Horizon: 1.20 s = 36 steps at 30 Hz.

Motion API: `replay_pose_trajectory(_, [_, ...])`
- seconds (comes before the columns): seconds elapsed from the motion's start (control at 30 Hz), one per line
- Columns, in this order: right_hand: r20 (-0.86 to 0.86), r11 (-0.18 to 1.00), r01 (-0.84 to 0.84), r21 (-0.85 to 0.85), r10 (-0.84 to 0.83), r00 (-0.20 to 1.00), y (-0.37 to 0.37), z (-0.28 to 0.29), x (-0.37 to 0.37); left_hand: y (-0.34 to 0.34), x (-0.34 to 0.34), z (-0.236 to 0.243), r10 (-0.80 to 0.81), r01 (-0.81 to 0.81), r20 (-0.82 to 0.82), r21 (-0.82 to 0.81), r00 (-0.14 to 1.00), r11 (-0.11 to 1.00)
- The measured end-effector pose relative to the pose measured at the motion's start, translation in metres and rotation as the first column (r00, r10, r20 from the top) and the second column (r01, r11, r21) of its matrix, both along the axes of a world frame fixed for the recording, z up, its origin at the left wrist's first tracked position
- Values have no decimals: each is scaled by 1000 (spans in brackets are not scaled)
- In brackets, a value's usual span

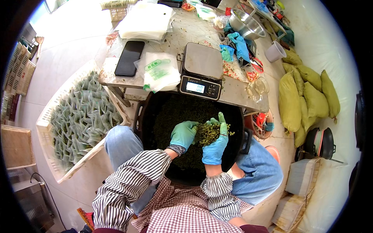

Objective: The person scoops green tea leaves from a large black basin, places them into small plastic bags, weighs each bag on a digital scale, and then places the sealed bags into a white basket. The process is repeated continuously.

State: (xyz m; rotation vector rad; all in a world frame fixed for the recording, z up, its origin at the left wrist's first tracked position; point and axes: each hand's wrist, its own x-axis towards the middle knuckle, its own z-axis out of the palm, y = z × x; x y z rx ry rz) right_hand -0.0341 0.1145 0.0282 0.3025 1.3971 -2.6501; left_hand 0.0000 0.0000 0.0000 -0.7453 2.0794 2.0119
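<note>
Both of my hands wear blue-green gloves and are over a wide black pan (149, 112) between my knees. A heap of small green bud-like pieces (210, 134) rests in my right hand (216, 146), its palm cupped and fingers curled up around them. At the heap's left side is my left hand (183, 134), its fingers closed on the edge of the same pieces; its fingertips are partly hidden. More dark green pieces (171, 116) cover the pan's bottom. A digital scale (203, 64) with a lit display stands on the table just beyond the pan, its plate bare.
The metal table (175, 35) carries a black phone (129, 58), printed clear bags (160, 72), a stack of plastic sheets (145, 21) and a steel bowl (246, 25). To the left is a white crate (48, 128) of filled bags. Green sacks (307, 93) lean at the right wall.
</note>
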Motion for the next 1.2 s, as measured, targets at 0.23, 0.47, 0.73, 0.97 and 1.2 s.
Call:
replay_pose_trajectory(0.23, [-57, 893, -52, 446, 86, 995, -4, -24, -10, 3, -1, 1, 33, -34, -44, -11, 998, 999])
replay_pose_trajectory(0.47, [47, 822, -535, 192, 537, 842, 32, -20, -3, 2, 2, -5, 104, -99, -33, 125, 994, 987])
replay_pose_trajectory(0.73, [-169, 601, -171, 781, 467, 868, 34, -47, 6, 6, 5, -9, 52, -43, -59, 148, 997, 988])
replay_pose_trajectory(0.97, [-104, 773, -396, 496, 505, 857, 42, -28, 7, 3, 4, -9, 91, -80, -95, 109, 991, 991])
replay_pose_trajectory(1.2, [-148, 699, -200, 686, 404, 903, 35, -37, 7, 7, 8, -10, 75, -60, -116, 132, 990, 989])
